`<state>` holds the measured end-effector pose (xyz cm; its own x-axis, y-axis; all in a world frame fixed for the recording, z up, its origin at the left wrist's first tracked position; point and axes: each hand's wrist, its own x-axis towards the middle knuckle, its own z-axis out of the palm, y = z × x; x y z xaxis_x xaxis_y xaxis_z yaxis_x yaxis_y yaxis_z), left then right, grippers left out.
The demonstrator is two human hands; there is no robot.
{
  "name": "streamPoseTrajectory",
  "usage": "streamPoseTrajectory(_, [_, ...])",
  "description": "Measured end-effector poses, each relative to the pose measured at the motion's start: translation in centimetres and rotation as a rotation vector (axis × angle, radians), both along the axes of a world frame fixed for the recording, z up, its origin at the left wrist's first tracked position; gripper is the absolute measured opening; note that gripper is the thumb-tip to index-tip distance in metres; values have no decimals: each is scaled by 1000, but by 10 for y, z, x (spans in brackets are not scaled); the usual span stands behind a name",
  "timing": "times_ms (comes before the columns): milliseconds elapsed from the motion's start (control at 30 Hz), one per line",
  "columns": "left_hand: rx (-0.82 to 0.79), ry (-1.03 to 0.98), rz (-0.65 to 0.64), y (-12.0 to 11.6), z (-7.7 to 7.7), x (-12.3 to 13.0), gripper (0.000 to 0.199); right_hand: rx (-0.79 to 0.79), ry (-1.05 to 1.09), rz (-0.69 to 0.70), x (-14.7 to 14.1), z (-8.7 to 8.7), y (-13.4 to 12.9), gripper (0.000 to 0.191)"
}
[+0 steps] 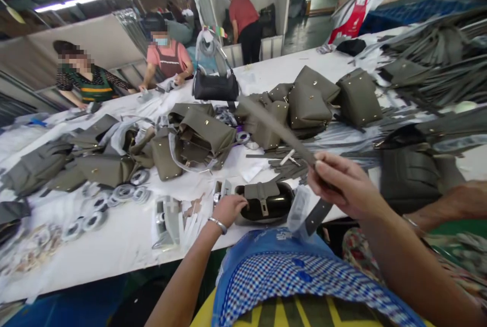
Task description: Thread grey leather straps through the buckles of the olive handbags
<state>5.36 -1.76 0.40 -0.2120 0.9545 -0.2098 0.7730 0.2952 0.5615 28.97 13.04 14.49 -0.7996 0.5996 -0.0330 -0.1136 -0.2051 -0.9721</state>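
Close in front of me on the table is a small, dark, glossy handbag point(283, 197), with a grey-olive flap and a metal clasp on its front. My left hand point(229, 210), a bangle at its wrist, pinches the bag's left end. Raised to the right of the bag, my right hand point(340, 180) is closed around a long olive leather strap point(274, 124). The strap slants up and away to the left, its far end blurred. Below that hand, a dark strap end with holes point(318, 215) hangs beside clear plastic wrap point(299, 209).
Olive handbags point(207, 126) lie piled across the table point(125, 243). Tape rolls point(124, 192) and a plastic-wrapped packet point(166, 220) are to the left. Loose straps point(429, 58) are heaped at the far right. A co-worker's arm point(445, 205) reaches in beside a dark bag point(413, 177); other people work beyond.
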Motion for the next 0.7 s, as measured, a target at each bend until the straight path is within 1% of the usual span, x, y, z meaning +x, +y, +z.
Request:
streamPoseTrajectory(67, [8,124,-19,0,-20,5,22,-23,-127,87,-3,-27,1,25])
streamPoseTrajectory(133, [95,208,-33,3,-30,10,25,-43,-221,125,-8,-56,1,30])
streamPoseTrajectory(233, [205,253,-75,12,-39,15,37,-83,-290,63,-13,-98,2,35])
streamPoseTrajectory(300, [199,303,-60,20,-44,16,43,-90,-307,-1,-14,-123,3,37])
streamPoseTrajectory(367, [150,378,-8,31,-46,15,43,-77,-329,-48,-15,-144,3,39])
streamPoseTrajectory(433, [57,423,8,44,-44,14,41,-54,-354,-65,-15,-159,2,42])
streamPoseTrajectory(467, [-1,431,1,49,-42,13,39,-40,-359,-71,-15,-164,0,42])
streamPoseTrajectory(567, [-127,415,-59,60,-35,16,29,-1,-326,-97,-14,-169,-7,42])
streamPoseTrajectory(633, [-130,375,-116,63,-35,18,20,6,-314,-107,-16,-172,-12,41])
streamPoseTrajectory(700, [-136,264,-83,67,-41,17,20,4,-327,-56,-22,-180,-11,39])
